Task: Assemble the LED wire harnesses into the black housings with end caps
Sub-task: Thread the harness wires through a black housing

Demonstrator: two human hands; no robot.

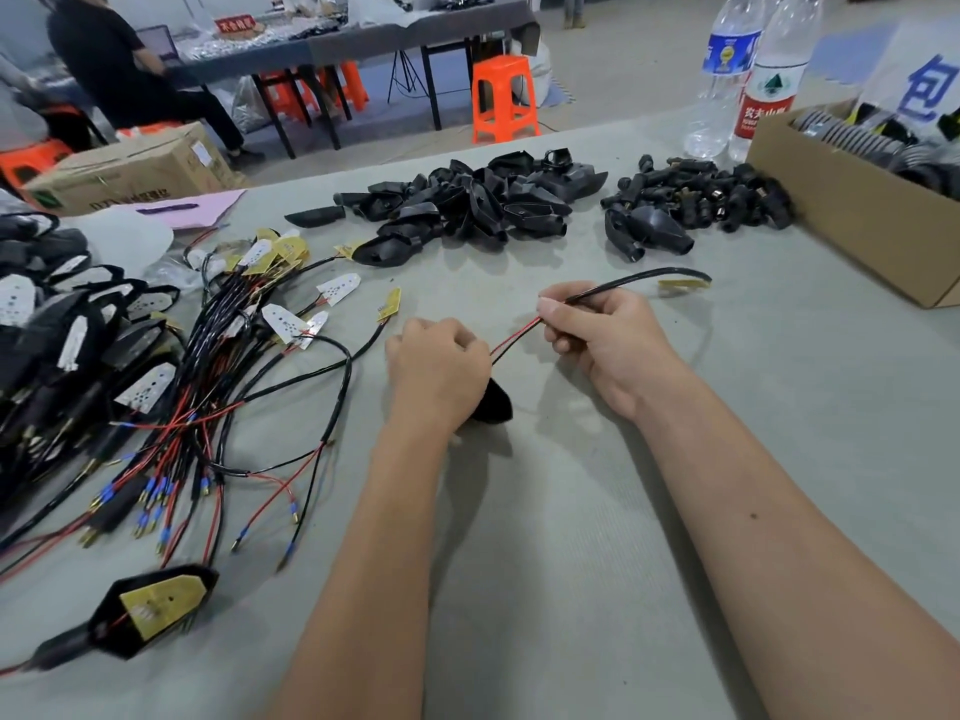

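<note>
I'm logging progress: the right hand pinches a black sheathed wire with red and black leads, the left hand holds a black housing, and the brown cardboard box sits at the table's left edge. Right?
Not quite. The head view shows the brown cardboard box at the table's right edge. The rest holds: the right hand pinches the black sheathed wire, and the left hand holds the black housing.

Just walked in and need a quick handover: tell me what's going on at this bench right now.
A person is assembling LED lamps. The left hand grips a black housing against the grey table, while the right hand pinches a black-sheathed wire harness whose red and black leads run into the left fist. Its yellow LED board is outside the housing. Loose harnesses lie left; empty housings and end caps are piled behind.
</note>
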